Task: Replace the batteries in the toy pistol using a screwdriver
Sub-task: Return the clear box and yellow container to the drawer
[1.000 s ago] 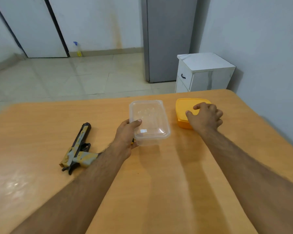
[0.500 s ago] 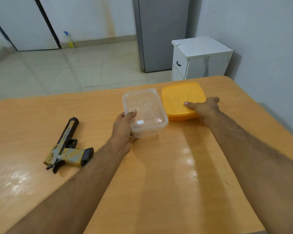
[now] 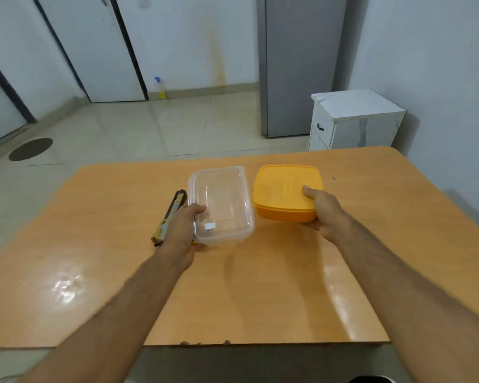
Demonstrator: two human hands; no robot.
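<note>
Lying on table [image 3: 260, 286], black-yellow toy pistol [image 3: 169, 217]; hands grip clear box [image 3: 224, 200], orange box [image 3: 285, 192].

Toy pistol [image 3: 171, 214], black with yellow-tan camo, lying flat on wooden table [image 3: 94, 258], barrel pointing away, grip end hidden behind left hand [image 3: 181, 233].

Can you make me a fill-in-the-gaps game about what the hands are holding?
1. The left hand holds the clear plastic box with a see-through ____.
2. The right hand holds a box coloured ____.
3. The camouflage toy pistol lies on the wooden ____, partly hidden behind the left hand.

Missing words: lid; orange; table
</note>
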